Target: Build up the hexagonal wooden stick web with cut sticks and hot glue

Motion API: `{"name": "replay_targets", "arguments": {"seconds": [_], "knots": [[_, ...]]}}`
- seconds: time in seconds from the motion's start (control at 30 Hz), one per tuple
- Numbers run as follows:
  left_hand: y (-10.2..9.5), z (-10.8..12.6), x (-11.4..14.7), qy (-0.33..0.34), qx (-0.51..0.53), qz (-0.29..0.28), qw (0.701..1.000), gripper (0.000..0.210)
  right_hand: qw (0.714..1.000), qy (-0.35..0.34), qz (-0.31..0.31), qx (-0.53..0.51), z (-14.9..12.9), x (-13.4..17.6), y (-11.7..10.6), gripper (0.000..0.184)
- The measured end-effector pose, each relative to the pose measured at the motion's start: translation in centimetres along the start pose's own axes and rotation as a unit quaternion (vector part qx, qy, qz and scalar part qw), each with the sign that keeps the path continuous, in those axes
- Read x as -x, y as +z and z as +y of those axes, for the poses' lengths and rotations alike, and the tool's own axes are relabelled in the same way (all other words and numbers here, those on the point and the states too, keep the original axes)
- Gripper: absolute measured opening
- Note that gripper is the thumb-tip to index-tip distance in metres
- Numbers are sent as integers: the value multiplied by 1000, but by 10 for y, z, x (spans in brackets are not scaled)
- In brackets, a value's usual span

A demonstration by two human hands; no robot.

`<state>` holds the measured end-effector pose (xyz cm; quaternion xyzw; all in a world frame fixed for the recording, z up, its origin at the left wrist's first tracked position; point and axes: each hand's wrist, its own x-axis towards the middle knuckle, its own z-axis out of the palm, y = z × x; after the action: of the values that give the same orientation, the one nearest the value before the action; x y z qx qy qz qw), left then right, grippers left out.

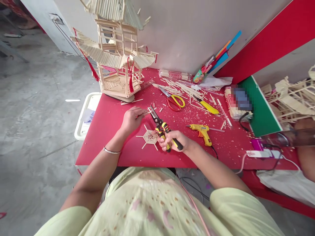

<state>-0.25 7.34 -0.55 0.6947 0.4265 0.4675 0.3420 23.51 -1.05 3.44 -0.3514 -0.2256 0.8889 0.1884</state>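
My right hand (172,141) is wrapped round the yellow-and-black handles of a pair of snips (159,126), their blades pointing up and away to the left. Between the fingertips of my left hand (133,119) is a thin wooden stick (149,112), and its end lies at the snips' blades. Whether the blades touch it I cannot tell. Below, flat on the red table (103,141), rests a web-shaped piece made of sticks (150,137), partly covered by my right hand.
A stick pagoda (120,59) stands at the back left. Scissors (173,100), loose sticks (183,88), a yellow utility knife (209,107) and a glue gun (203,132) lie to the right. Farther right are a power strip (261,154) with cables and another person's arm (306,157).
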Motion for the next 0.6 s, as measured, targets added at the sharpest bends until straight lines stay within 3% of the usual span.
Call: {"name": "replay_targets", "arguments": {"seconds": [0.07,0.17,0.3,0.4,0.5,0.6], "knots": [[2,-9,-4,41,-56,12,998,25,1000,7,2,-7,1,-5,0,63],[2,-18,-6,69,-59,1,996,22,1000,-1,3,-8,-1,-5,0,64],[-3,-23,-6,67,-8,-32,997,20,995,-91,43,-16,-16,10,-4,65],[-6,-26,-9,39,-45,59,996,13,992,-101,75,-3,-30,21,-10,67],[-3,-23,-12,14,-21,130,991,39,999,-30,26,21,-34,20,-14,70],[1,-12,-12,-13,149,66,987,75,998,40,-46,34,-31,11,-13,72]]}}
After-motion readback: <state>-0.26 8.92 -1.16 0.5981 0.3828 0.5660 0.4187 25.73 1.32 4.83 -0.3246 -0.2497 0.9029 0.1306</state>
